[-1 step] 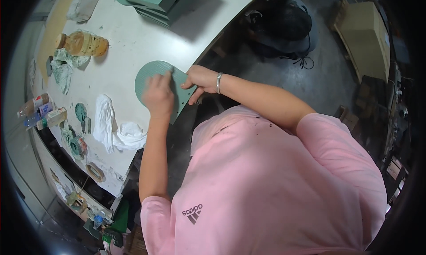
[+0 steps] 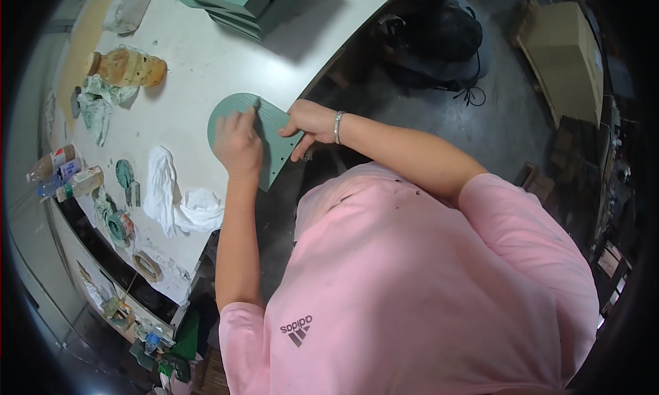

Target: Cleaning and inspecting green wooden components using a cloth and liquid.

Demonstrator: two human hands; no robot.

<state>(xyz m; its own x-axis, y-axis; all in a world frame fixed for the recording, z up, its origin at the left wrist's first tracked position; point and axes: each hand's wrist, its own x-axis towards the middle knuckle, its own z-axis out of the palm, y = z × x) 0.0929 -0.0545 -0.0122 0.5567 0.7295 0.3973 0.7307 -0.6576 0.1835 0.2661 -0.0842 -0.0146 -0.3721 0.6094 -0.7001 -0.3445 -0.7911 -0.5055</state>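
A flat green panel (image 2: 274, 146), rounded at its far end and finely ridged, lies at the near edge of the white table. A few small holes run along its straight near edge. My right hand (image 2: 309, 125) grips that panel by its right corner, thumb on top and other fingers at the edge. Over the ridged part, my left hand (image 2: 238, 144) presses down with bent fingers, slightly blurred. A small greenish bit shows by its fingertips; I cannot make out what it is. White cloths (image 2: 163, 192) lie left of my left forearm.
Stacked green panels (image 2: 237, 10) stand at the table's far side. A jar of amber liquid (image 2: 130, 69) lies near a stained rag (image 2: 97, 110). Bottles (image 2: 62, 175) and a tape roll (image 2: 147, 266) sit leftward. Beyond the table are a dark-haired person (image 2: 439, 41) and a cardboard box (image 2: 566, 58).
My left hand has shifted slightly left across the panel, its fingers still bent. The right hand keeps its grip on the corner, almost unmoved.
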